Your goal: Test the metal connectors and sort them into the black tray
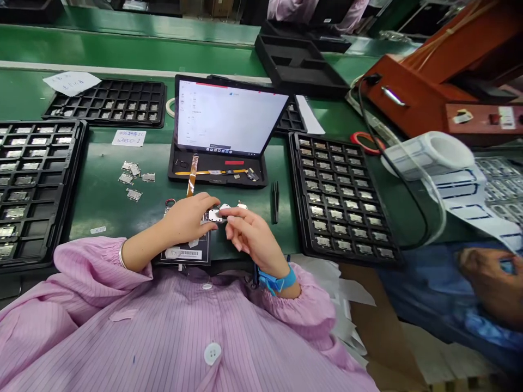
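Left hand [187, 218] fingers the left of the white module [215, 215], right hand [258, 239] index at its right, likely steadying it; can't tell if either pinches. Module's by the labelled black board [190, 253]; tweezers [275, 202] right, presumably for reach

black slab [205, 249] partly hidden, left tray [63, 181] cropped
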`<state>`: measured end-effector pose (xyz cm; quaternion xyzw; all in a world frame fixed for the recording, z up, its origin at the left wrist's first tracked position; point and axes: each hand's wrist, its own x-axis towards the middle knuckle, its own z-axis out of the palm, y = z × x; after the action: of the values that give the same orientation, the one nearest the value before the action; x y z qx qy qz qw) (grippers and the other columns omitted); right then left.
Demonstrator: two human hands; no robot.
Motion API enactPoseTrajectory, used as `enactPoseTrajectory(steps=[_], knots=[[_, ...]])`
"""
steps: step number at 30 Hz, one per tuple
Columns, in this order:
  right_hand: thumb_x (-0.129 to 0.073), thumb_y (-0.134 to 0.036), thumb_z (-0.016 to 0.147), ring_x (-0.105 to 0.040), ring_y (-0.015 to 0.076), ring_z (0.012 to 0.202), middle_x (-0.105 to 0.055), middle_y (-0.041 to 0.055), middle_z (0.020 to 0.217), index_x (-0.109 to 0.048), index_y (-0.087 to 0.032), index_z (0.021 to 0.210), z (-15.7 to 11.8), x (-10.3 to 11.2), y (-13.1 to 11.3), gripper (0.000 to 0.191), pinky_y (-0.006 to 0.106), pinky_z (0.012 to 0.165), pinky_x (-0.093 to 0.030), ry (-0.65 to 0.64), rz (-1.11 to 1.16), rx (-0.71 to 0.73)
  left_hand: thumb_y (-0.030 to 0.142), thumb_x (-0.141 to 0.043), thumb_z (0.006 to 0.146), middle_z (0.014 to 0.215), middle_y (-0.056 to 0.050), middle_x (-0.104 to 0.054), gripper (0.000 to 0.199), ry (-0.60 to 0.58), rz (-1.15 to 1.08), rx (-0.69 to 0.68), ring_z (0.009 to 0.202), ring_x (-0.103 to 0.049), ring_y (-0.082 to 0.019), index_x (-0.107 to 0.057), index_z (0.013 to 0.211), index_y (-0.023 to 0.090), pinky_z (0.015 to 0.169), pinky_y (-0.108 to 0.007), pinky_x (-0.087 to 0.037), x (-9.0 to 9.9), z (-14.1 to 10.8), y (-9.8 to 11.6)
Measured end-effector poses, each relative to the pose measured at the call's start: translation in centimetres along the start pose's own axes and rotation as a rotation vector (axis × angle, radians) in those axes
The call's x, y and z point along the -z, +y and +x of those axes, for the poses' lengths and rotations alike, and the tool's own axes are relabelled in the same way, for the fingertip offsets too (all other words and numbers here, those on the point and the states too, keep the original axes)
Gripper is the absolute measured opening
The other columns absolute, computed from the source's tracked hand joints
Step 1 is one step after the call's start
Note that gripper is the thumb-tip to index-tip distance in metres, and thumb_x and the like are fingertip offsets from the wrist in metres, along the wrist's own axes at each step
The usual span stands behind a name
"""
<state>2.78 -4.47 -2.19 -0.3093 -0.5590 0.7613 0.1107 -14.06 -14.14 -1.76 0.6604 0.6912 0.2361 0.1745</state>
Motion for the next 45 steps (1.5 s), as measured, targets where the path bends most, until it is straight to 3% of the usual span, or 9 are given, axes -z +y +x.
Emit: enactPoseTrajectory(steps=[4, 12, 17, 22, 27, 33, 36, 40, 45], knots=[[-0.061, -0.035, 0.082, -0.04, 0.0044, 0.033, -0.061, -0.0018, 0.06, -0.061, -0.012, 0.117, -0.5, -0.1, -0.6, 0.043, 0.018, 0.029, -0.016, -0.197, 0.123, -0.151, 0.024, -0.068, 0.082, 0.114, -0.007, -0.063, 0.038, -0.008, -0.002, 0.004, 0.101, -0.062, -0.024, -0.057, 0.118, 0.016, 0.085, -0.036, -0.051, 0.2, 0.0, 0.2], [-0.055, -0.038, 0.082, -0.022, 0.0016, 0.031, -0.05, -0.0053, 0.054, -0.07, -0.013, 0.106, 0.1, 0.1, -0.5, 0.038, 0.02, 0.029, -0.008, -0.253, 0.207, -0.172, 0.021, -0.063, 0.083, 0.11, -0.006, -0.062, 0.028, -0.024, -0.007, 0.007, 0.1, -0.063, -0.023, -0.06, 0.111, 0.018, 0.088, -0.036, -0.051, 0.2, 0.1, 0.3], [-0.062, -0.038, 0.081, -0.038, 0.0038, 0.035, -0.059, -0.0028, 0.061, -0.064, -0.015, 0.11, -0.1, -0.2, -0.3, 0.037, 0.017, 0.031, -0.016, -0.083, 0.11, -0.033, 0.027, -0.059, 0.086, 0.105, -0.005, -0.06, 0.017, 0.005, 0.071, 0.037, 0.092, -0.064, -0.022, -0.062, 0.1, 0.019, 0.074, -0.033, -0.052, -0.2, 0.0, 0.5], [-0.068, -0.042, 0.078, -0.042, 0.0044, 0.038, -0.059, -0.0027, 0.065, -0.061, -0.015, 0.096, 0.5, 0.1, 0.8, 0.033, 0.018, 0.034, -0.024, 0.19, -0.092, 0.151, 0.03, -0.058, 0.088, 0.11, -0.004, -0.062, 0.019, 0.083, 0.08, -0.03, 0.091, -0.064, -0.02, -0.058, 0.103, 0.019, 0.067, -0.029, -0.048, -0.4, -0.2, 0.8], [-0.065, -0.047, 0.082, -0.041, 0.0044, 0.038, -0.057, -0.0026, 0.063, -0.054, -0.017, 0.076, 0.8, 0.5, 1.4, 0.032, 0.02, 0.038, -0.027, 0.104, -0.211, 0.182, 0.028, -0.058, 0.09, 0.106, -0.005, -0.068, 0.021, 0.134, -0.013, -0.084, 0.094, -0.063, -0.02, -0.059, 0.109, 0.018, 0.077, -0.031, -0.048, -0.6, -0.1, 0.9], [-0.059, -0.048, 0.087, -0.042, 0.0069, 0.043, -0.052, -0.0033, 0.06, -0.055, -0.019, 0.074, 0.3, 0.2, 1.8, 0.032, 0.022, 0.044, -0.031, 0.121, -0.282, 0.312, 0.031, -0.069, 0.081, 0.071, -0.001, -0.067, 0.017, 0.007, -0.654, 0.234, 0.06, -0.058, -0.013, -0.068, 0.087, 0.015, 0.054, -0.023, -0.045, -0.2, 0.6, 0.9], [-0.059, -0.047, 0.087, -0.041, 0.0063, 0.043, -0.052, -0.0033, 0.063, -0.053, -0.02, 0.074, 0.3, 1.0, 2.0, 0.031, 0.022, 0.043, -0.031, 0.213, -0.251, 0.334, 0.035, -0.07, 0.078, 0.067, -0.001, -0.065, 0.021, 0.016, -0.724, 0.332, 0.051, -0.052, -0.011, -0.069, 0.085, 0.015, 0.046, -0.022, -0.041, 0.5, 0.7, 0.5], [-0.056, -0.05, 0.086, -0.04, 0.0058, 0.042, -0.053, -0.0033, 0.067, -0.045, -0.021, 0.076, 0.7, 2.5, 2.1, 0.033, 0.019, 0.038, -0.025, 0.388, -0.095, 0.305, 0.033, -0.068, 0.082, 0.083, -0.004, -0.072, 0.018, 0.154, -0.502, 0.307, 0.067, -0.062, -0.016, -0.071, 0.09, 0.018, 0.063, -0.029, -0.052, 0.9, 0.8, 0.3], [-0.053, -0.049, 0.09, -0.041, 0.0062, 0.043, -0.058, -0.0024, 0.072, -0.045, -0.022, 0.08, 0.6, 2.3, 2.2, 0.029, 0.02, 0.04, -0.029, 0.443, -0.067, 0.375, 0.023, -0.055, 0.092, 0.12, -0.007, -0.068, 0.025, 0.212, -0.112, -0.02, 0.11, -0.059, -0.023, -0.07, 0.113, 0.021, 0.099, -0.041, -0.046, 0.2, 1.3, 0.4]])
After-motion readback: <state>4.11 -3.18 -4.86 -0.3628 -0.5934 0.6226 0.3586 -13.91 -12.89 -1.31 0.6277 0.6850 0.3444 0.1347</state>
